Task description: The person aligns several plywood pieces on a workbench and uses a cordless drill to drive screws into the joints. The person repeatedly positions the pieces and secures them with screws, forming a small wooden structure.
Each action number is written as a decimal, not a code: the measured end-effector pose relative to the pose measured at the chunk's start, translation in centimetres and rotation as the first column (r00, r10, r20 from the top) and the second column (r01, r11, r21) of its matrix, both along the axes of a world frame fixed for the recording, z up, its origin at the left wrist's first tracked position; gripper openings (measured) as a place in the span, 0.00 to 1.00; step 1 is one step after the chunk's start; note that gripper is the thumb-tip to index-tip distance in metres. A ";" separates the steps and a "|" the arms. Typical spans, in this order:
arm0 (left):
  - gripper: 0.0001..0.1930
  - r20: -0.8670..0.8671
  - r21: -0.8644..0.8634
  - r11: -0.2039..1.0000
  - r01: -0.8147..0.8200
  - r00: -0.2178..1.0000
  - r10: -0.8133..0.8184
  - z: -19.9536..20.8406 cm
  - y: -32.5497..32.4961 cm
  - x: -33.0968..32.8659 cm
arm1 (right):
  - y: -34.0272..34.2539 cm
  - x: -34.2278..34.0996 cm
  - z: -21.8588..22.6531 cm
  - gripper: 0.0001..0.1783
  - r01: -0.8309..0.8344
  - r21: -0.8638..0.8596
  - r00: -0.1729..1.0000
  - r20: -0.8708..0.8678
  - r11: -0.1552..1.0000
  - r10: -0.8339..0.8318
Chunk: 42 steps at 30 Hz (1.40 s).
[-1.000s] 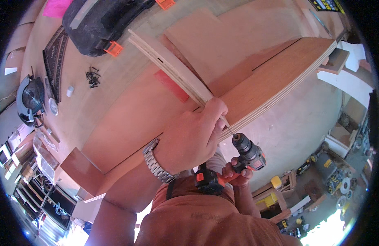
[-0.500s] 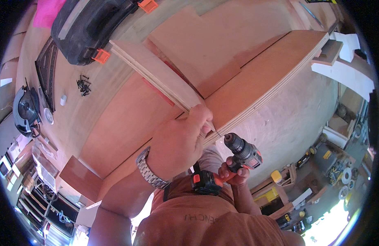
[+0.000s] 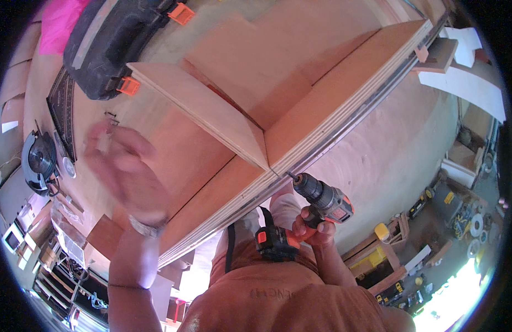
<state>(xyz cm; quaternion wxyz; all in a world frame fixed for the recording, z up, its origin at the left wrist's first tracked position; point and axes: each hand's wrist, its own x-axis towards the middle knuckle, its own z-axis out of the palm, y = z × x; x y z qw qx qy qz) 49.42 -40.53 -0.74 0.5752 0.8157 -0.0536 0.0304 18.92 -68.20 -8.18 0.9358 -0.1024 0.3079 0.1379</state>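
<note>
Because neither hand touches the divider (image 3: 195,113), it could tip or creep out of line if knocked; whether any fastening holds it does not show. It stands on edge, its near end meeting the face of the board (image 3: 336,91), which runs crosswise there. That joint seems the weak spot: a sideways push on either piece might open it.

Just past the divider's near end, across the board, the right hand (image 3: 314,229) has its fingers wrapped round the grip of the drill (image 3: 328,205). The bit (image 3: 290,175) points toward the joint, its tip close to the board's edge, though I cannot tell whether it touches. A careless squeeze of the trigger at this angle could make the tip skate and scar the layered edge, since only one hand steadies the tool.

Left of the divider, the left hand (image 3: 120,160) reaches out beside the dark screws (image 3: 111,116), only a few of which show beyond its fingers. It is badly blurred: the fingers look parted, but I cannot say whether they hold anything. A hasty pinch might scatter loose screws. Its wrist, wearing a watch (image 3: 148,226), passes near the board, so a bump could jolt the joint.

Beside the divider's far end sits the case (image 3: 112,47); its orange latch (image 3: 128,86) could snag that corner should the panel slide.
</note>
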 end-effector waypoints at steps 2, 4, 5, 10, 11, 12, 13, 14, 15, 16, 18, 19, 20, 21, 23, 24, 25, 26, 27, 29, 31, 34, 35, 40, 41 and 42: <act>0.39 0.079 -0.244 0.949 -0.202 0.971 0.227 -2.5 0.6 2.1 | -0.1 -0.1 -0.2 0.30 -0.016 -0.028 1.000 0.016 0.999 0.016; 0.45 0.078 -0.438 0.869 -0.231 0.953 0.293 -5.3 0.4 5.1 | -0.1 -0.2 -0.2 0.30 -0.018 -0.070 1.000 0.019 0.997 0.019; 0.47 0.045 -0.434 0.878 -0.203 0.968 0.246 -6.5 0.0 6.0 | -0.1 -0.1 -0.2 0.30 -0.011 -0.100 1.000 0.013 0.995 0.012; 0.55 -0.107 -0.425 0.903 0.057 0.988 -0.113 -10.9 -0.7 8.8 | -0.1 -0.1 0.0 0.30 -0.009 -0.091 1.000 0.006 0.996 0.010; 0.53 -0.166 -0.515 0.857 -0.003 0.981 -0.096 -11.7 -0.8 9.0 | -0.1 -0.1 -0.1 0.30 -0.009 -0.093 1.000 0.022 0.996 0.012; 0.52 -0.108 -0.563 0.825 0.050 0.985 -0.133 -12.4 -0.8 9.4 | -0.1 -0.1 -0.1 0.30 -0.011 -0.093 0.999 0.036 0.996 0.014; 0.51 -0.042 -0.608 0.787 0.106 0.985 -0.165 -13.2 -1.0 9.8 | -0.1 -0.2 -0.1 0.30 -0.011 -0.093 0.999 0.036 0.996 0.014; 0.50 0.030 -0.605 0.778 0.170 0.981 -0.191 -13.8 -1.0 10.1 | -0.2 -0.1 -0.2 0.30 -0.011 -0.093 0.999 0.038 0.996 0.014; 0.49 0.029 -0.635 0.763 0.123 0.990 -0.135 -14.2 -1.0 10.0 | -0.1 -0.2 -0.2 0.30 -0.011 -0.092 0.999 0.034 0.996 0.014; 0.47 0.033 -0.622 0.779 0.077 0.997 -0.073 -14.6 -1.2 9.8 | -0.1 -0.3 -0.1 0.31 0.001 -0.069 1.000 0.021 0.998 0.000; 0.46 0.056 -0.585 0.811 0.026 0.998 0.009 -15.0 -1.8 9.6 | -0.2 -0.3 -0.2 0.33 0.009 -0.019 1.000 0.015 1.000 -0.009; 0.45 0.070 -0.558 0.830 0.016 0.997 0.028 -14.9 -2.0 9.4 | -0.3 -0.1 -0.4 0.32 -0.019 0.017 0.999 0.050 1.000 0.018; 0.45 0.085 -0.532 0.847 0.005 0.995 0.048 -14.8 -2.2 9.3 | -0.4 0.0 -0.4 0.32 -0.028 0.028 0.998 0.057 0.999 0.027; 0.42 0.053 -0.558 0.829 -0.039 0.995 0.082 -14.5 -2.4 9.1 | -0.4 0.0 -0.3 0.31 -0.034 0.037 0.998 0.056 0.999 0.032; 0.39 0.012 -0.603 0.794 -0.074 0.995 0.102 -14.1 -2.8 9.0 | -0.4 0.2 -0.2 0.31 -0.037 0.012 0.997 0.063 0.999 0.036; 0.38 -0.009 -0.652 0.754 -0.078 0.995 0.096 -13.9 -2.9 9.0 | -0.5 0.3 -0.2 0.30 -0.049 -0.004 0.997 0.059 0.999 0.050; 0.36 0.013 -0.664 0.747 -0.040 0.998 0.064 -13.8 -2.8 9.2 | -0.5 0.3 -0.1 0.29 -0.066 -0.014 0.996 0.061 0.998 0.066; 0.35 0.004 -0.684 0.729 -0.028 0.999 0.042 -13.8 -2.7 9.4 | -0.5 0.4 -0.1 0.28 -0.083 -0.018 0.994 0.064 0.996 0.084; 0.35 -0.010 -0.718 0.696 -0.014 1.000 0.010 -13.9 -2.6 9.6 | -0.6 0.5 -0.1 0.27 -0.083 -0.018 0.995 0.061 0.996 0.084; 0.35 -0.011 -0.736 0.677 0.014 0.999 -0.034 -14.1 -2.3 9.8 | -0.6 0.5 0.0 0.27 -0.089 0.001 0.994 0.059 0.996 0.089; 0.34 0.013 -0.703 0.709 0.048 0.998 -0.055 -14.4 -2.0 10.1 | -0.6 0.5 -0.1 0.27 -0.085 -0.005 0.994 0.068 0.996 0.085; 0.34 0.004 -0.752 0.659 0.007 1.000 -0.006 -14.6 -1.5 10.2 | -0.6 0.5 0.0 0.26 -0.087 -0.017 0.994 0.059 0.996 0.088; 0.34 0.009 -0.737 0.676 0.011 1.000 -0.007 -14.6 -1.4 10.3 | -0.5 0.5 0.0 0.26 -0.093 -0.016 0.994 0.058 0.996 0.094; 0.35 0.019 -0.724 0.687 0.066 0.997 -0.075 -14.6 -1.4 10.2 | -0.5 0.7 -0.2 0.26 -0.087 -0.016 0.992 0.086 0.996 0.088; 0.36 0.011 -0.740 0.671 0.047 0.998 -0.058 -14.7 -1.4 10.1 | -0.5 0.7 -0.2 0.26 -0.086 -0.012 0.992 0.092 0.996 0.087; 0.36 0.006 -0.751 0.660 0.034 0.999 -0.044 -14.7 -1.5 9.9 | -0.5 0.7 -0.2 0.26 -0.079 -0.010 0.993 0.087 0.997 0.080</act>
